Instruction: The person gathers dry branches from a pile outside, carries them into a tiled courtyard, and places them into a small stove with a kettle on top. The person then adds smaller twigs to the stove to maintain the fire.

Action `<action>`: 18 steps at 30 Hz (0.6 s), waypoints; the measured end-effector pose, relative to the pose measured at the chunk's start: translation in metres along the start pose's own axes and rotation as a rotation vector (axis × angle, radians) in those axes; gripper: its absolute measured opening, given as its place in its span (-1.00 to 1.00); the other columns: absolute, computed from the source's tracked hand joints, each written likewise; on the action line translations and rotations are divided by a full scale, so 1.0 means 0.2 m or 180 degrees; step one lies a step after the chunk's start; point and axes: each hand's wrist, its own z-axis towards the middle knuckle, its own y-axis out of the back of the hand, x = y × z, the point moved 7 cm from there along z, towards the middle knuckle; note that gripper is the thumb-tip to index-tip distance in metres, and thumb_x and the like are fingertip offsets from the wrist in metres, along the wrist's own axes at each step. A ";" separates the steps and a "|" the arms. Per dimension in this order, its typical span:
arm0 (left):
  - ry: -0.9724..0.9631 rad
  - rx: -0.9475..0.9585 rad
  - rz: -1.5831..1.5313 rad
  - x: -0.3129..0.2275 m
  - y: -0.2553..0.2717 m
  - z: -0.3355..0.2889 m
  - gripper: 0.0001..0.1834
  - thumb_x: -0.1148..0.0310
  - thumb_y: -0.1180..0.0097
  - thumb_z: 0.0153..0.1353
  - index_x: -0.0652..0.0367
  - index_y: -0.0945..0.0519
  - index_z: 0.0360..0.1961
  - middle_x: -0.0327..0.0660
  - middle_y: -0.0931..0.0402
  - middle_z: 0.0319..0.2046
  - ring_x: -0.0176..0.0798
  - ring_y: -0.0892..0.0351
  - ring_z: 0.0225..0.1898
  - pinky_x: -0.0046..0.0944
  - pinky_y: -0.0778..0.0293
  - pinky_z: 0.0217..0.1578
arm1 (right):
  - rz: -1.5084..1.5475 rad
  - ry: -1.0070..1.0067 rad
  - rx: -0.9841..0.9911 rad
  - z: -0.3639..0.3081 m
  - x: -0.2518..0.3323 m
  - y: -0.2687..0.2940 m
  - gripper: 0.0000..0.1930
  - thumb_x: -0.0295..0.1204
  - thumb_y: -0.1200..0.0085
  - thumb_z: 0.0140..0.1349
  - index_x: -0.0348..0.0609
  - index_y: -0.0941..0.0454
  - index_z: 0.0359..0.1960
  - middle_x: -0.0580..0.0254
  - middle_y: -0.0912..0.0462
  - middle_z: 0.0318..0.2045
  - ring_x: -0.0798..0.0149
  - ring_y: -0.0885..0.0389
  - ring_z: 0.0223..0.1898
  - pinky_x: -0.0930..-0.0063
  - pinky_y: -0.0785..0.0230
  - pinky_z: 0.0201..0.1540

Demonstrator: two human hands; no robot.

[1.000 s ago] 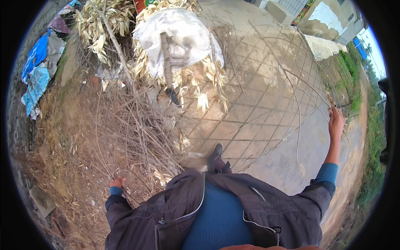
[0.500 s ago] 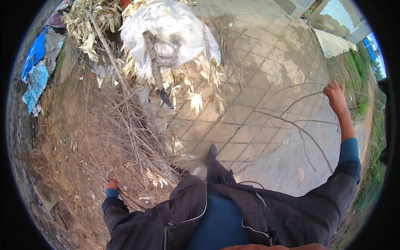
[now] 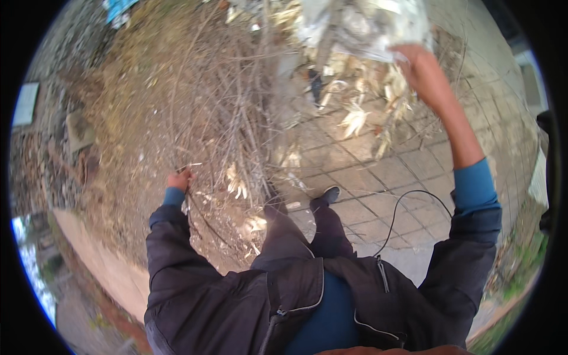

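My left hand (image 3: 179, 178) is closed around a thin branch (image 3: 207, 222) at the near left edge of a heap of dry brushwood (image 3: 242, 118). A length of that branch hangs below the fist toward my legs. My right hand (image 3: 417, 65) is raised at the far right, smeared by motion, its fingers curled. It overlaps the near edge of a bundle in clear plastic sheeting (image 3: 367, 26). Faint, blurred twigs run left from it across the heap, so its thin branch is hard to trace. Pale dry corn husks (image 3: 355, 121) lie below the bundle.
Square paving (image 3: 378, 171) lies under my right foot (image 3: 331, 194) and beyond. Dry grass and soil (image 3: 136, 130) spread to the left, bordered by a stone wall (image 3: 32, 171). A black cord (image 3: 393, 216) loops beside my right sleeve.
My right hand has swung left and away from me, from over the paving to the plastic bundle, carrying its branch. My view has turned left. The left hand keeps its grip.
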 end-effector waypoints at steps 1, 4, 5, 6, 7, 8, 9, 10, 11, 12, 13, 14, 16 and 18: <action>-0.0166 -0.0245 0.0166 -0.03 0.03 -0.02 -0.55 0.08 -0.28 0.36 0.20 -0.74 -0.56 -0.25 -0.59 -0.68 -0.36 -0.47 -0.71 -0.24 -0.37 -0.63 | 0.0560 -0.0273 0.0456 -0.06 0.13 -0.23 -0.76 -0.47 -0.11 0.43 -0.28 -0.71 0.03 -0.12 -0.75 -0.05 -0.18 -0.71 0.00 0.05 -0.56 0.14; -0.0254 -0.0245 0.0131 -0.05 0.09 -0.09 -0.62 0.16 -0.28 0.37 0.22 -0.77 -0.50 -0.26 -0.57 -0.69 -0.38 -0.46 -0.72 -0.26 -0.35 -0.65 | 0.1175 -0.0520 0.1233 -0.26 0.52 -0.73 -0.77 -0.40 -0.11 0.44 -0.20 -0.75 -0.03 -0.12 -0.77 -0.06 -0.14 -0.74 -0.03 0.05 -0.58 0.10; -0.0216 -0.0251 0.0147 -0.04 0.13 -0.13 -0.66 0.19 -0.28 0.38 0.22 -0.78 -0.45 -0.26 -0.57 -0.68 -0.38 -0.47 -0.71 -0.27 -0.35 -0.65 | 0.1361 -0.0804 0.1571 -0.33 0.59 -0.87 -0.78 -0.40 -0.12 0.43 -0.18 -0.75 -0.03 -0.11 -0.77 -0.07 -0.13 -0.74 -0.03 0.04 -0.57 0.09; -0.0408 -0.0135 -0.0370 -0.05 0.16 -0.16 -0.74 0.25 -0.28 0.39 0.24 -0.79 -0.30 -0.27 -0.58 -0.66 -0.41 -0.48 -0.69 -0.28 -0.34 -0.65 | 0.1590 -0.0717 0.1698 -0.37 0.70 -0.95 -0.78 -0.41 -0.13 0.43 -0.17 -0.75 -0.02 -0.10 -0.78 -0.08 -0.11 -0.75 -0.05 0.08 -0.57 0.06; -0.0434 -0.0169 -0.0320 -0.04 0.22 -0.20 -0.75 0.25 -0.29 0.40 0.24 -0.79 -0.26 -0.28 -0.58 -0.66 -0.42 -0.48 -0.68 -0.29 -0.34 -0.65 | 0.1761 -0.0773 0.1900 -0.39 0.78 -1.04 -0.78 -0.42 -0.14 0.42 -0.16 -0.75 0.00 -0.08 -0.78 -0.10 -0.08 -0.76 -0.08 0.12 -0.57 0.04; -0.0457 -0.0207 -0.0264 -0.04 0.27 -0.25 -0.75 0.24 -0.29 0.40 0.24 -0.79 -0.22 -0.29 -0.59 -0.65 -0.43 -0.48 -0.67 -0.29 -0.34 -0.64 | 0.1950 -0.0908 0.1891 -0.38 0.84 -1.10 -0.77 -0.42 -0.13 0.43 -0.16 -0.74 0.02 -0.03 -0.80 -0.12 -0.02 -0.77 -0.10 0.16 -0.57 0.01; -0.0462 -0.0235 -0.0202 -0.03 0.33 -0.30 -0.75 0.24 -0.30 0.40 0.24 -0.78 -0.19 -0.30 -0.59 -0.64 -0.44 -0.49 -0.67 -0.30 -0.33 -0.64 | 0.2151 -0.1102 0.1920 -0.38 0.90 -1.16 -0.76 -0.42 -0.12 0.45 -0.16 -0.73 0.04 0.02 -0.81 -0.13 0.04 -0.78 -0.12 0.19 -0.56 -0.02; -0.0559 -0.0195 -0.0297 -0.02 0.38 -0.36 -0.74 0.22 -0.30 0.41 0.22 -0.79 -0.18 -0.32 -0.58 -0.64 -0.46 -0.48 -0.65 -0.31 -0.33 -0.64 | 0.2393 -0.1319 0.1934 -0.36 0.96 -1.22 -0.76 -0.42 -0.12 0.46 -0.16 -0.73 0.06 0.07 -0.83 -0.15 0.11 -0.79 -0.14 0.23 -0.56 -0.05; -0.0503 -0.0214 -0.0304 0.01 0.43 -0.41 -0.75 0.23 -0.30 0.41 0.22 -0.79 -0.17 -0.33 -0.58 -0.64 -0.46 -0.48 -0.65 -0.31 -0.33 -0.63 | 0.2736 -0.1486 0.1883 -0.31 1.05 -1.28 -0.75 -0.40 -0.11 0.48 -0.17 -0.72 0.07 0.12 -0.83 -0.16 0.17 -0.79 -0.14 0.27 -0.56 -0.07; -0.0457 -0.0228 -0.0307 0.04 0.48 -0.46 -0.75 0.23 -0.30 0.41 0.21 -0.80 -0.16 -0.33 -0.57 -0.63 -0.46 -0.47 -0.64 -0.31 -0.33 -0.63 | 0.3135 -0.1684 0.1808 -0.25 1.14 -1.35 -0.74 -0.39 -0.10 0.50 -0.18 -0.72 0.09 0.17 -0.84 -0.18 0.24 -0.79 -0.14 0.31 -0.56 -0.08; -0.0557 -0.0212 -0.0430 0.07 0.52 -0.51 -0.76 0.23 -0.30 0.41 0.21 -0.80 -0.15 -0.34 -0.57 -0.63 -0.46 -0.47 -0.64 -0.32 -0.33 -0.63 | 0.3367 -0.2111 0.1820 -0.20 1.21 -1.41 -0.73 -0.38 -0.09 0.52 -0.19 -0.71 0.10 0.21 -0.84 -0.19 0.30 -0.79 -0.14 0.36 -0.56 -0.09; -0.0443 -0.0185 -0.0652 0.14 0.56 -0.55 -0.77 0.25 -0.30 0.41 0.22 -0.79 -0.16 -0.33 -0.57 -0.62 -0.46 -0.46 -0.61 -0.31 -0.35 -0.59 | 0.3605 -0.1928 0.2013 -0.13 1.32 -1.45 -0.66 -0.31 0.00 0.58 -0.28 -0.63 0.19 0.18 -0.80 -0.09 0.29 -0.76 -0.01 0.39 -0.62 0.06; -0.0721 -0.0165 -0.0700 0.22 0.62 -0.66 -0.77 0.27 -0.28 0.42 0.23 -0.79 -0.14 -0.34 -0.56 -0.61 -0.46 -0.47 -0.58 -0.32 -0.37 -0.56 | 0.4149 -0.2204 0.1990 0.00 1.54 -1.54 -0.62 -0.29 0.02 0.59 -0.29 -0.57 0.25 0.11 -0.77 0.00 0.26 -0.75 0.02 0.35 -0.62 0.11; -0.0772 -0.0144 -0.0694 0.28 0.69 -0.77 -0.77 0.29 -0.26 0.43 0.24 -0.79 -0.12 -0.35 -0.57 -0.60 -0.46 -0.48 -0.55 -0.31 -0.39 -0.53 | 0.4570 -0.2443 0.1791 0.16 1.69 -1.61 -0.58 -0.27 0.02 0.60 -0.30 -0.50 0.31 0.04 -0.73 0.08 0.22 -0.74 0.06 0.31 -0.62 0.15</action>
